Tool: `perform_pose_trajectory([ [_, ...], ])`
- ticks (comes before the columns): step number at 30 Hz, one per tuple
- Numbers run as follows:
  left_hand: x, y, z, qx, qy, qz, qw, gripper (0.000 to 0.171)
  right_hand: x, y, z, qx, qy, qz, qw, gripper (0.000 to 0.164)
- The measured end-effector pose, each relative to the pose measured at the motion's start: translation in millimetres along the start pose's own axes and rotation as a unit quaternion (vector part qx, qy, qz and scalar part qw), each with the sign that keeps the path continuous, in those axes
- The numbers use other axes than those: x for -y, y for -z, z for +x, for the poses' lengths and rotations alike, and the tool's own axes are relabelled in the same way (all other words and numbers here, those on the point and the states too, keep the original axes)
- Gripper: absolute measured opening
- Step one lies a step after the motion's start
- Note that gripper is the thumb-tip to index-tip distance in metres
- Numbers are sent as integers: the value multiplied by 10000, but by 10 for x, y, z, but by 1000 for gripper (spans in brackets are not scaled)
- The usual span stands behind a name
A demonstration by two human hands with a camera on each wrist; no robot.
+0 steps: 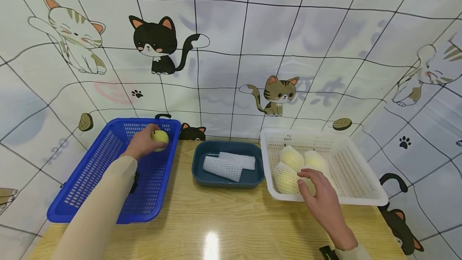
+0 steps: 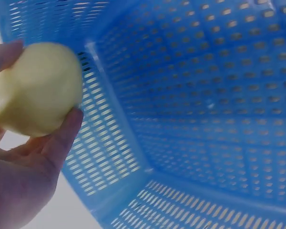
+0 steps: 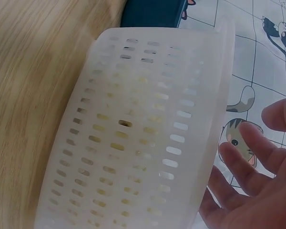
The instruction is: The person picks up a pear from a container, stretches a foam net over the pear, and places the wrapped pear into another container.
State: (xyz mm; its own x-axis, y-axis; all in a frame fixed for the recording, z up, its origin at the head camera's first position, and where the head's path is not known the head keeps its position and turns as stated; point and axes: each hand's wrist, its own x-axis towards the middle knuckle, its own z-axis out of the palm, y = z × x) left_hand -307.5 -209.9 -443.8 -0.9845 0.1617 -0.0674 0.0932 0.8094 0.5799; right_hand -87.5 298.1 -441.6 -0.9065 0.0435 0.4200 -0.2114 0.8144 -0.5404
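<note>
My left hand (image 1: 143,143) grips a bare yellow-green pear (image 1: 161,139) over the far right part of the blue basket (image 1: 151,208). In the left wrist view, thumb and fingers wrap round the pear (image 2: 43,88), with the basket's slotted wall behind it. On the right, my right hand (image 1: 323,200) is held over the near rim of the white basket (image 1: 361,167), fingers loosely bent and holding nothing. Several yellow pears in white foam nets (image 1: 291,157) lie in that basket, partly hidden by the hand. The right wrist view shows the spread fingers beside the basket's rim.
Between the baskets stands a dark teal tray (image 1: 227,184) with two white foam net sleeves (image 1: 222,167) in it. All three containers rest on a wooden table (image 1: 216,220). A cat-print sheet (image 1: 223,71) hangs behind and at both sides.
</note>
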Motion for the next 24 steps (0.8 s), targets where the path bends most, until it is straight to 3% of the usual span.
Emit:
perform_pose_trajectory([
  [9,-274,313,-176,-684,-511,-275,9960,74,-5,-13,-10,-7,-75,64,10000,21],
  [15,-613,444,-377,-1044,-859,-415,9900,72,-12,-29,-14,20,-88,100,9999,22],
  [24,-1169,384,-800,-1403,-1664,-775,9730,66,48,-34,-38,120,-97,374,9992,26],
])
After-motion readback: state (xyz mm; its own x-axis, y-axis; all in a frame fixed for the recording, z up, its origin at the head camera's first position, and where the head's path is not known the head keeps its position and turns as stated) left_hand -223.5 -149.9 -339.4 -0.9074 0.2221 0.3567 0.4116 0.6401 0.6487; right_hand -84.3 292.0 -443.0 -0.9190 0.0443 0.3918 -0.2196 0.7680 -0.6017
